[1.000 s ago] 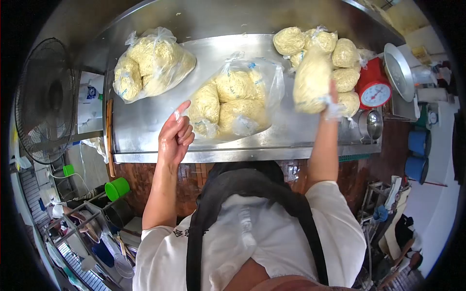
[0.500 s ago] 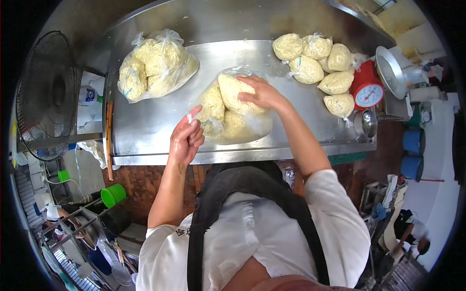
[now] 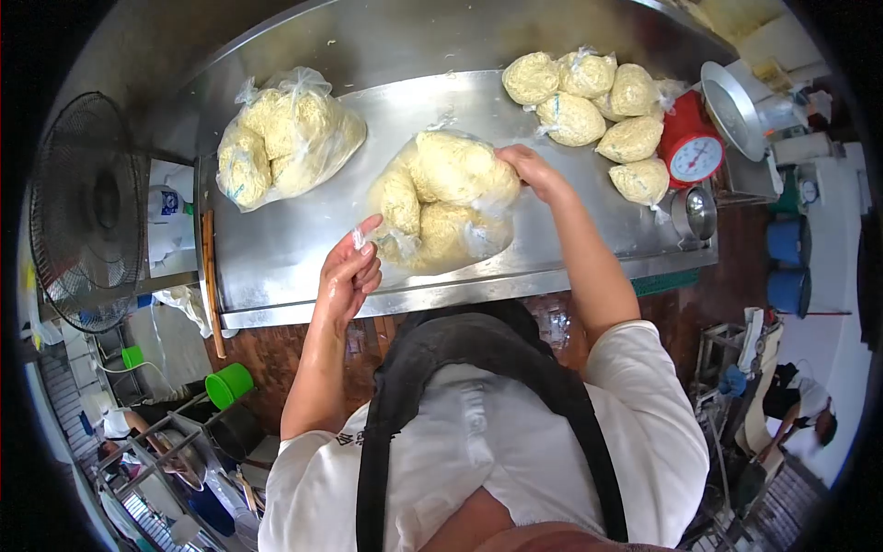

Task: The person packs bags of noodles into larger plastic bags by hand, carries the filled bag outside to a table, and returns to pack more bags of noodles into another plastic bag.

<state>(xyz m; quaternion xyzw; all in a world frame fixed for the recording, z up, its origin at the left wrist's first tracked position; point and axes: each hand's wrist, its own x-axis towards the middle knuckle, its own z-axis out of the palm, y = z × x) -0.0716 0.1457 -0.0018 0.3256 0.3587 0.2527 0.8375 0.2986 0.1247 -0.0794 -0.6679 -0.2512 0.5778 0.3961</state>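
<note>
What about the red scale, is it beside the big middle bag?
No, the red scale is beside the small bags, on the right.

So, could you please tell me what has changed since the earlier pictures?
The right hand carried a noodle bundle leftward from over the right-hand pile and set it in the middle bag; that hand has since shifted slightly right, to the bag's right edge. The left hand stayed by the bag's left side; the far-left bag and red scale stayed put.
</note>
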